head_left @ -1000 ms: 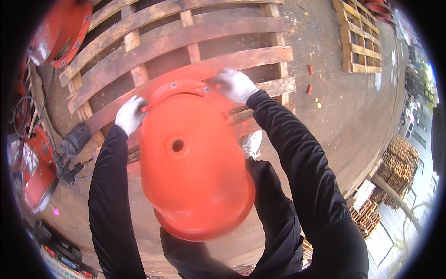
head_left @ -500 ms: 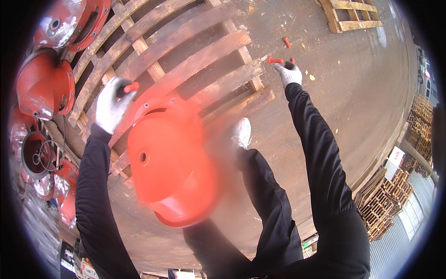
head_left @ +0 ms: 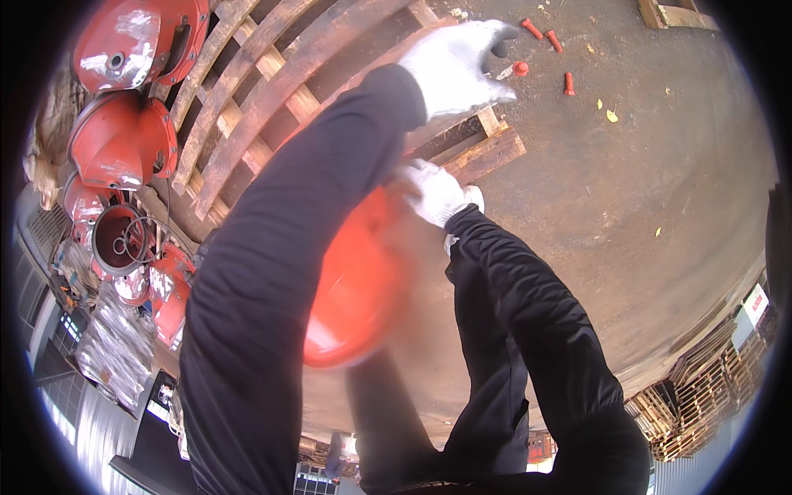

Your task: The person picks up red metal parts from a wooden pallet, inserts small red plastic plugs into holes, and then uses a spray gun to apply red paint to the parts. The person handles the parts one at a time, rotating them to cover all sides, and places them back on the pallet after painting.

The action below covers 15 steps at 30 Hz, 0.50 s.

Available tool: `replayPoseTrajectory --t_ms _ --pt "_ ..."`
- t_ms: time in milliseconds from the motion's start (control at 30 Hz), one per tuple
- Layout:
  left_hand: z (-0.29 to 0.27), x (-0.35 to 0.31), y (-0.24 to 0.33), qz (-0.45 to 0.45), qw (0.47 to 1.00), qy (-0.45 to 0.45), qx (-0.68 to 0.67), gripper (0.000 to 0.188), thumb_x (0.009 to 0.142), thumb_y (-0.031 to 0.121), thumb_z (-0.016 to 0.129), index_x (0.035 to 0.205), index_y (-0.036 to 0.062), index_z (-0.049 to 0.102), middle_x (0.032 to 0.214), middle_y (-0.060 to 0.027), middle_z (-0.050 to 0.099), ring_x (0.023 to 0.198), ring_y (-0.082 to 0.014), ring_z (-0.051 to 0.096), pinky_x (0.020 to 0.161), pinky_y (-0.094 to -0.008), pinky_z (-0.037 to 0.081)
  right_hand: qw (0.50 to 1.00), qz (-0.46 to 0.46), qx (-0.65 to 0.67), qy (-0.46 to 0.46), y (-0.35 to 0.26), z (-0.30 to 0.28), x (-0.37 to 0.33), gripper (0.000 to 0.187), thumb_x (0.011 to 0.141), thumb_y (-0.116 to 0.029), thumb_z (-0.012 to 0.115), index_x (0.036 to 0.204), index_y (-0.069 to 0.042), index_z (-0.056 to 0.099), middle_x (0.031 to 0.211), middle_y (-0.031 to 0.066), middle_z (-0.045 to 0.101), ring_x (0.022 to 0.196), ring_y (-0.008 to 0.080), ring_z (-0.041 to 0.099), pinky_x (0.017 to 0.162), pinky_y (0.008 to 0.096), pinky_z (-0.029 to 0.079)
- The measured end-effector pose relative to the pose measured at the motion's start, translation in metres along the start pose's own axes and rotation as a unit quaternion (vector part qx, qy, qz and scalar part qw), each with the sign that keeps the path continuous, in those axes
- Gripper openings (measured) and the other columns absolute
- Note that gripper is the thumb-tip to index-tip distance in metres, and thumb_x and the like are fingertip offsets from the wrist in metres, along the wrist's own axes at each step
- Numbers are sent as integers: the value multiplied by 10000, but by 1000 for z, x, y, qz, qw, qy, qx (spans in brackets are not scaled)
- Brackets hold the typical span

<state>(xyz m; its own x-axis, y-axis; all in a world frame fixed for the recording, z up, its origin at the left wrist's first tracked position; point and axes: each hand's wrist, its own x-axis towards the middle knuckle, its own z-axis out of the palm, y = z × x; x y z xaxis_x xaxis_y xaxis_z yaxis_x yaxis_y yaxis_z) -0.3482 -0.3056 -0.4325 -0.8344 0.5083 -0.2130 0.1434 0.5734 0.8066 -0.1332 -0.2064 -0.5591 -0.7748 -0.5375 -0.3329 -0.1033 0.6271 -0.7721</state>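
My left hand [head_left: 462, 68], in a white glove, reaches across to the right over the end of the pallet. Its fingers are apart, and no object shows in them. Beside its fingertips a short red bolt-like peg [head_left: 520, 68] is on the ground. Several similar pieces lie around it, among them a red peg [head_left: 569, 83]. My right hand [head_left: 433, 194], also gloved, is next to the upper right side of a large red rounded casting [head_left: 355, 285]. Its fingers are blurred, so whether they grip the casting is unclear. My left sleeve covers much of the casting.
A wooden pallet [head_left: 272, 74] lies ahead and left. More red castings [head_left: 124, 140] line the left side, with plastic-wrapped goods [head_left: 115, 346] below them. Another pallet [head_left: 681, 15] is at the far right, and stacked pallets [head_left: 701, 396] stand at the lower right.
My left hand has swung from the left side to the pegs at the right, and the peg it held is out of its fingers. My right hand has drawn back from the pegs to the casting.
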Motion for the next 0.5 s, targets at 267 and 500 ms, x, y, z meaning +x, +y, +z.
replayPoseTrajectory --t_ms 267,500 --pt "-135 -207 44 -227 939 252 -63 531 979 77 722 1462 -16 521 1216 -107 685 1040 -132 656 942 -288 540 999 -35 10 20 -4 44 39 409 829 -55 654 1236 -92 668 1134 166 656 1062 376 654 920 467 537" --pt "-92 -428 121 -389 808 438 57 461 1072 173 611 1463 -34 480 1137 -89 633 915 -149 592 870 -307 495 988 -128 -52 -64 3 72 41 472 782 -115 755 1239 -103 634 1127 156 622 1069 366 631 920 461 521"
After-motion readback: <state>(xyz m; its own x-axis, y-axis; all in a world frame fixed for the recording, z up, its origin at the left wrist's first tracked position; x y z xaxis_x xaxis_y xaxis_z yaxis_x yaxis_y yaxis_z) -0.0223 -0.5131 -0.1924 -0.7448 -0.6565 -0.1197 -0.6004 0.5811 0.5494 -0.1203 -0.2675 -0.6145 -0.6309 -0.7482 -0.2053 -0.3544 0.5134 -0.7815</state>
